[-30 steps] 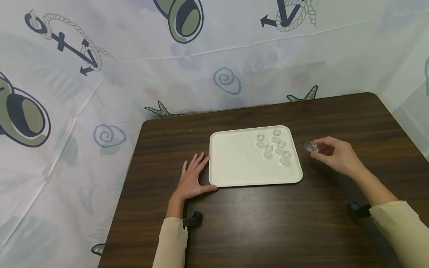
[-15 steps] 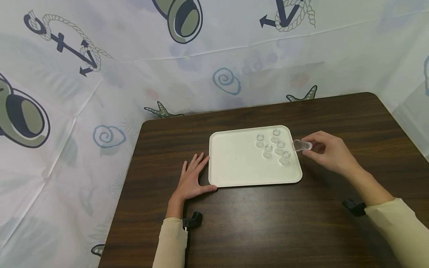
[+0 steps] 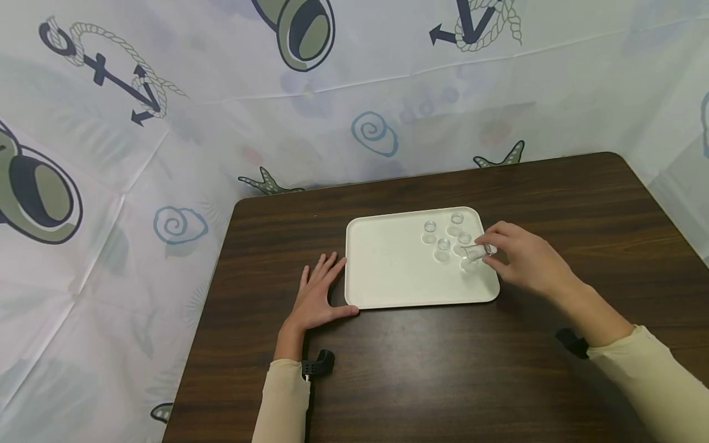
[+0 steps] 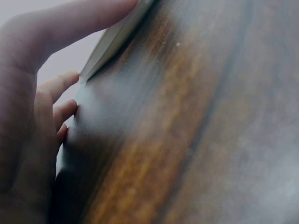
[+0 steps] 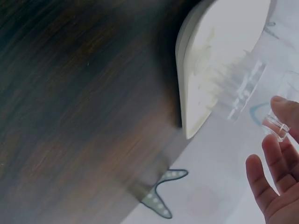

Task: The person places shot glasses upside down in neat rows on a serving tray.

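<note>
Thumb and fingers of my right hand pinch a small clear shot glass near its narrow base, above the right part of the cream tray. The glass is tilted, its wide end toward the left. In the right wrist view, the thick base shows between thumb and fingertips. Several matching glasses stand on the tray's right half; the held one overlaps the nearest of them. My left hand lies spread at the tray's left edge, with thumb and fingertip touching the rim.
The dark wood-grain table bears the tray. Right behind its far edge hangs a pale cloth printed with anchors, shells and starfish. Each wrist carries a black strapped device.
My right hand has moved left with the shot glass, from beside the tray to over its right side. The glass has turned in the fingers. The left hand stays put.
</note>
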The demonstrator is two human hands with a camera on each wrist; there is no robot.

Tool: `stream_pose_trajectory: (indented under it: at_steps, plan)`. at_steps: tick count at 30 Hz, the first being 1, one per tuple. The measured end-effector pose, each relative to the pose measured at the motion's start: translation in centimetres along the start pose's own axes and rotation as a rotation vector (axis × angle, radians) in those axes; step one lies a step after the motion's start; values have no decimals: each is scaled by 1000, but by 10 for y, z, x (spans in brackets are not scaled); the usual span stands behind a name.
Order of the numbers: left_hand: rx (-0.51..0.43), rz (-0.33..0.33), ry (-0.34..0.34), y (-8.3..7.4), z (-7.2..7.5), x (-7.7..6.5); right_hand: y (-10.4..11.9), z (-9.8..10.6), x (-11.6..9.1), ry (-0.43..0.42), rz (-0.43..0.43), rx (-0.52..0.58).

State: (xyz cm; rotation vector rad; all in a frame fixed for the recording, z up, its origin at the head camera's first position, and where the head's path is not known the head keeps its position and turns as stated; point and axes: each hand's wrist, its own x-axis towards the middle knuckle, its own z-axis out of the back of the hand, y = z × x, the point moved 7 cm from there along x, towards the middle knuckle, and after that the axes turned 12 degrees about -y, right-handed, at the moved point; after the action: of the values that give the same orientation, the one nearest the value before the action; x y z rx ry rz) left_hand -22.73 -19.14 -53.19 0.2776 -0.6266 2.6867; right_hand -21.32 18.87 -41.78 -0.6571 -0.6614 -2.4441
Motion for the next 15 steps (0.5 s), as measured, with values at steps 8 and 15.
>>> stream_pose_trajectory:
  at_steps: [8,15]
  plan:
    - [-11,-3,-1,-1,0,0,21,-14,2,12,217,-31]
    - [-5,3,-6,-1,0,0,33,-27,5,71,298,-86]
